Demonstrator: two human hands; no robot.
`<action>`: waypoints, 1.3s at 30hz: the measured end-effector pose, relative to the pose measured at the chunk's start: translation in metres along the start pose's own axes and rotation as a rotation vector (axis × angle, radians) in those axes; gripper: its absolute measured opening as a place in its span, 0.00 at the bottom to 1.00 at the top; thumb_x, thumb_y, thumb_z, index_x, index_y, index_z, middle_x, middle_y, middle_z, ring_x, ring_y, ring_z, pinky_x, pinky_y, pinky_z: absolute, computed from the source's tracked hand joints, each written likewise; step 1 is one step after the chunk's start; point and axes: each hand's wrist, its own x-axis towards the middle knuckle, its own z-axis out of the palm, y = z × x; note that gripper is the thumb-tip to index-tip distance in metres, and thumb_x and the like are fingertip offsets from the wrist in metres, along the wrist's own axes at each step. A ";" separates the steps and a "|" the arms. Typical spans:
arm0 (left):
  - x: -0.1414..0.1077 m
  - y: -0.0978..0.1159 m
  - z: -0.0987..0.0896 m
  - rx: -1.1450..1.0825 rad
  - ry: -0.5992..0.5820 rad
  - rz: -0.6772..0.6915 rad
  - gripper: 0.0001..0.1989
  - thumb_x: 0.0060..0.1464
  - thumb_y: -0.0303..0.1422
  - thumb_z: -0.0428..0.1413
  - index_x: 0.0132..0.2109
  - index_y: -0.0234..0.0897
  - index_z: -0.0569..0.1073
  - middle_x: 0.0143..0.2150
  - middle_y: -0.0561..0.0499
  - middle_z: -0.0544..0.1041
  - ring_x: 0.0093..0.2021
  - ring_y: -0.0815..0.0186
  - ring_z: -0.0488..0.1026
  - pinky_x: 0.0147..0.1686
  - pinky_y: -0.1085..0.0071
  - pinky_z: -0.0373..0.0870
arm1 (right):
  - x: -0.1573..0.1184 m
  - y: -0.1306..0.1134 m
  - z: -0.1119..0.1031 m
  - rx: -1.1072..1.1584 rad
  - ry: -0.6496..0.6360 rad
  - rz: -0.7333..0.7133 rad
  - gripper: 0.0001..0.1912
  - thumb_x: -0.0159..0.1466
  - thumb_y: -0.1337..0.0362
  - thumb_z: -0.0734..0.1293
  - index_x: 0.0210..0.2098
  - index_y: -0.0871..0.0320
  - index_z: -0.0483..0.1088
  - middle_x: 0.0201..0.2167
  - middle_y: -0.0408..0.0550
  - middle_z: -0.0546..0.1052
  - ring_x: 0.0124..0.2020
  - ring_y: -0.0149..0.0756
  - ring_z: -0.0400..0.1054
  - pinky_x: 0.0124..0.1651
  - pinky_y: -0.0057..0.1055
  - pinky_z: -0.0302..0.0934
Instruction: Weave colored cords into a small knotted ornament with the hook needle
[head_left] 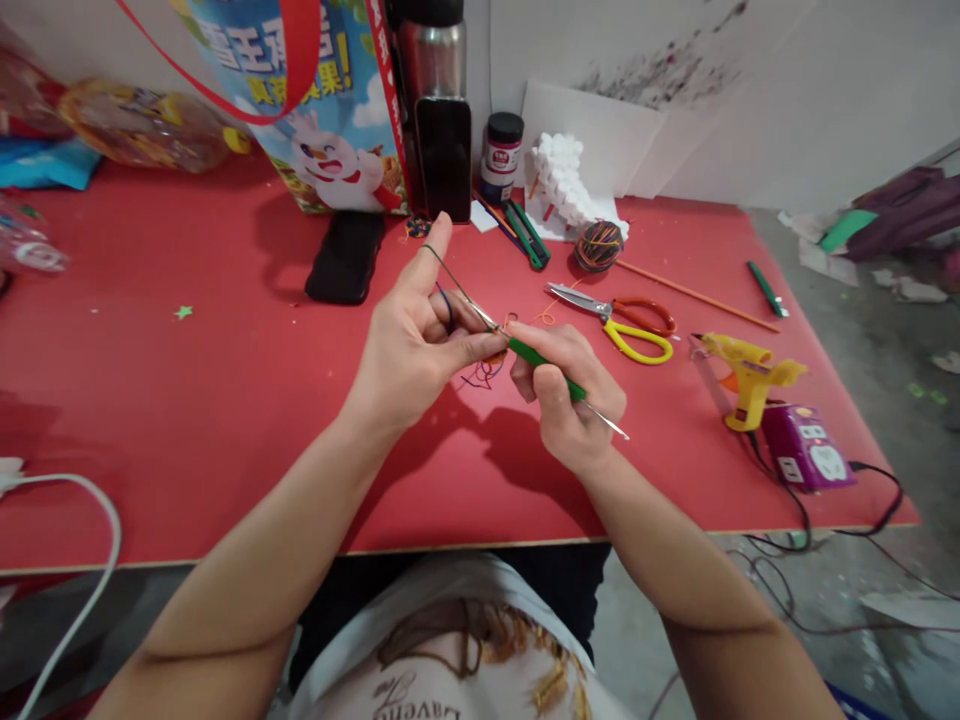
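Above the red table my left hand [420, 335] pinches a small piece of crocheted yarn [495, 354], mostly hidden by the fingers. A dark strand runs over its raised index finger down to the piece. My right hand [574, 390] is closed round the green handle of a crochet hook [531, 352], whose tip meets the yarn at the left fingertips. The hook's other metal end sticks out below the right hand. Loose red and blue yarn ends hang under the piece. Behind the hands lies a multicoloured yarn ball [598, 246].
Scissors [606, 312], a wooden stick [697, 296], a yellow glue gun [750, 375] and a purple box [806, 450] lie to the right. A black phone [345, 258], a gift bag [330, 110], an upright phone [443, 160] and a jar [501, 158] are at the back.
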 end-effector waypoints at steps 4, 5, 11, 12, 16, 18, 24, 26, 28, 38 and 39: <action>-0.004 -0.004 0.010 0.089 0.074 0.079 0.52 0.47 0.27 0.74 0.76 0.49 0.63 0.28 0.60 0.76 0.30 0.68 0.73 0.34 0.68 0.75 | -0.001 -0.002 0.001 -0.062 0.004 -0.085 0.19 0.76 0.68 0.64 0.63 0.53 0.76 0.45 0.51 0.85 0.39 0.37 0.78 0.45 0.39 0.76; -0.005 -0.006 0.012 0.120 0.083 0.068 0.52 0.48 0.28 0.74 0.76 0.48 0.62 0.30 0.60 0.77 0.31 0.67 0.74 0.35 0.69 0.75 | -0.002 -0.003 0.002 -0.112 0.005 -0.118 0.20 0.75 0.70 0.64 0.63 0.53 0.76 0.45 0.52 0.84 0.40 0.37 0.78 0.44 0.38 0.76; -0.008 -0.011 0.015 0.054 0.053 0.028 0.49 0.50 0.31 0.73 0.76 0.46 0.63 0.32 0.57 0.78 0.33 0.67 0.76 0.37 0.70 0.74 | -0.008 -0.005 0.006 -0.268 0.052 -0.184 0.19 0.75 0.66 0.65 0.63 0.51 0.75 0.45 0.52 0.82 0.43 0.40 0.79 0.46 0.37 0.77; -0.007 -0.011 0.013 0.022 0.035 0.003 0.48 0.49 0.31 0.74 0.75 0.47 0.65 0.32 0.57 0.77 0.33 0.67 0.76 0.37 0.69 0.75 | -0.008 -0.005 0.005 -0.249 0.035 -0.194 0.19 0.75 0.65 0.65 0.63 0.50 0.74 0.46 0.52 0.82 0.44 0.40 0.79 0.46 0.37 0.78; -0.002 -0.006 0.005 -0.083 -0.015 -0.063 0.48 0.44 0.30 0.76 0.71 0.47 0.70 0.31 0.57 0.77 0.32 0.66 0.76 0.36 0.68 0.77 | -0.004 -0.003 0.001 -0.109 -0.024 -0.203 0.19 0.77 0.62 0.64 0.65 0.54 0.74 0.48 0.53 0.83 0.44 0.39 0.79 0.46 0.38 0.78; -0.001 -0.003 0.002 -0.089 -0.028 -0.078 0.48 0.43 0.30 0.76 0.71 0.46 0.71 0.30 0.57 0.77 0.31 0.66 0.76 0.36 0.66 0.78 | -0.003 -0.002 0.000 -0.038 -0.011 -0.143 0.19 0.77 0.60 0.64 0.64 0.53 0.74 0.46 0.51 0.84 0.42 0.38 0.79 0.46 0.39 0.78; -0.001 -0.002 0.004 -0.036 -0.002 -0.035 0.48 0.43 0.29 0.76 0.71 0.52 0.71 0.29 0.58 0.77 0.31 0.65 0.76 0.36 0.66 0.79 | -0.002 -0.001 0.000 -0.040 0.014 -0.051 0.17 0.77 0.60 0.64 0.62 0.51 0.76 0.45 0.50 0.86 0.39 0.39 0.80 0.44 0.41 0.77; 0.000 -0.004 0.005 -0.001 0.013 0.008 0.48 0.44 0.29 0.75 0.72 0.53 0.70 0.29 0.58 0.77 0.30 0.66 0.74 0.34 0.68 0.78 | 0.000 -0.001 -0.001 -0.043 0.004 -0.085 0.17 0.76 0.63 0.64 0.61 0.52 0.77 0.46 0.51 0.86 0.41 0.39 0.81 0.45 0.40 0.77; 0.000 -0.005 0.007 0.033 0.018 0.045 0.50 0.44 0.28 0.76 0.73 0.52 0.68 0.30 0.57 0.78 0.30 0.67 0.74 0.33 0.69 0.77 | 0.002 -0.001 -0.003 -0.049 -0.012 -0.119 0.16 0.75 0.67 0.65 0.59 0.53 0.78 0.45 0.51 0.86 0.42 0.38 0.81 0.45 0.39 0.77; 0.001 -0.013 -0.003 0.188 -0.078 0.092 0.38 0.50 0.38 0.75 0.67 0.47 0.76 0.46 0.46 0.85 0.45 0.59 0.80 0.48 0.62 0.77 | 0.004 -0.002 -0.005 -0.062 -0.011 -0.123 0.14 0.74 0.69 0.66 0.56 0.53 0.79 0.43 0.49 0.87 0.41 0.36 0.80 0.45 0.37 0.77; 0.003 -0.015 -0.006 0.214 -0.086 0.128 0.37 0.49 0.39 0.76 0.66 0.47 0.78 0.51 0.44 0.85 0.49 0.57 0.80 0.52 0.61 0.76 | 0.004 -0.002 -0.006 -0.051 -0.003 -0.107 0.14 0.74 0.69 0.66 0.55 0.53 0.79 0.42 0.49 0.86 0.40 0.36 0.80 0.46 0.37 0.77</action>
